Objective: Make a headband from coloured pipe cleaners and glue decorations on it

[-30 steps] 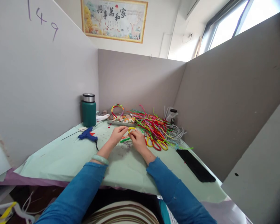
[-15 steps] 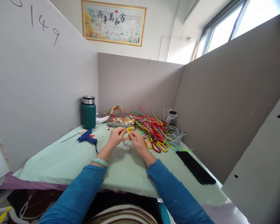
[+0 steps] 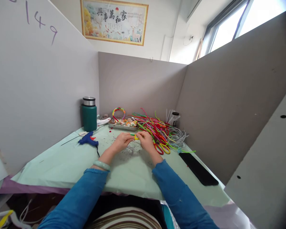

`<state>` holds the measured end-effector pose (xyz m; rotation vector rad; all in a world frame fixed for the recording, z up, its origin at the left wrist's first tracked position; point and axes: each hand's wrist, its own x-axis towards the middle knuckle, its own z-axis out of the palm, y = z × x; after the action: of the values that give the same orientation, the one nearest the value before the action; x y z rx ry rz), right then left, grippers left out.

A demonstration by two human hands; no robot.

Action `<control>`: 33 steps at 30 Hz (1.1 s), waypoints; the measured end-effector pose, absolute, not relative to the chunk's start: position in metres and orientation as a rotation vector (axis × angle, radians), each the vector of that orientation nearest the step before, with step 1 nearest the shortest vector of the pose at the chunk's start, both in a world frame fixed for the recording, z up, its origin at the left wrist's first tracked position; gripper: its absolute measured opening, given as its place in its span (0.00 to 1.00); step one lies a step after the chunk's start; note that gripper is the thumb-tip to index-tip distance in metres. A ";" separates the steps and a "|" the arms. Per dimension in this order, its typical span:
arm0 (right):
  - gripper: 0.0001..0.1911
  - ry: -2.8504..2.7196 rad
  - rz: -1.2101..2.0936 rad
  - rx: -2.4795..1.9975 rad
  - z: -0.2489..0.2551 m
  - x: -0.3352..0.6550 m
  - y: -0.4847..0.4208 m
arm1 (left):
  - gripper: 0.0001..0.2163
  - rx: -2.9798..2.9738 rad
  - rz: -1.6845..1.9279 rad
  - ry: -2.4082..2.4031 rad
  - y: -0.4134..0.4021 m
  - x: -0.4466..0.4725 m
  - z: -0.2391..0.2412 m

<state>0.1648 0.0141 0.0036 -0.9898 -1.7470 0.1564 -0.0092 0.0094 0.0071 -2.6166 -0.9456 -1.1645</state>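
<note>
Both hands are close together above the middle of the table. My left hand is pinched closed on a short piece of pipe cleaner, of which a green bit and a yellow bit show. My right hand grips the yellow part from the other side, its fingers closed. Most of the piece is hidden by the fingers. Behind the hands lies a metal tray of small colourful pieces, with a multicoloured wrapped headband standing in or at it. Just right of my right hand are red and yellow scissor handles.
A tangled heap of coloured pipe cleaners spreads at the back right, beside coiled grey wire. A black phone-like slab lies at the right edge. On the left are a blue glue gun and a green bottle. Partitions enclose the table.
Both hands have shifted slightly to the right, with fingers turned closer together. The yellow loop that showed is now mostly covered, and a green bit has come into sight.
</note>
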 end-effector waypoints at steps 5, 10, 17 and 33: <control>0.15 -1.833 0.300 -1.161 -0.002 0.168 0.019 | 0.12 -2.738 -1.149 -1.035 0.001 -0.005 0.009; 0.15 -1.836 0.337 -1.166 -0.004 0.168 0.020 | 0.12 -2.727 -1.267 -1.195 -0.003 -0.003 0.010; 0.11 -1.749 0.090 -1.029 0.001 0.165 0.013 | 0.10 -2.623 -1.337 -1.095 0.001 -0.004 0.008; 0.18 -1.926 0.191 -0.853 -0.014 0.138 0.002 | 0.13 -2.279 -1.919 -1.543 0.010 -0.009 0.013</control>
<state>0.1377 0.0021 -0.0136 -0.8528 -1.9260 0.1907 -0.0089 0.0100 0.0129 -2.2791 -1.5431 -1.9193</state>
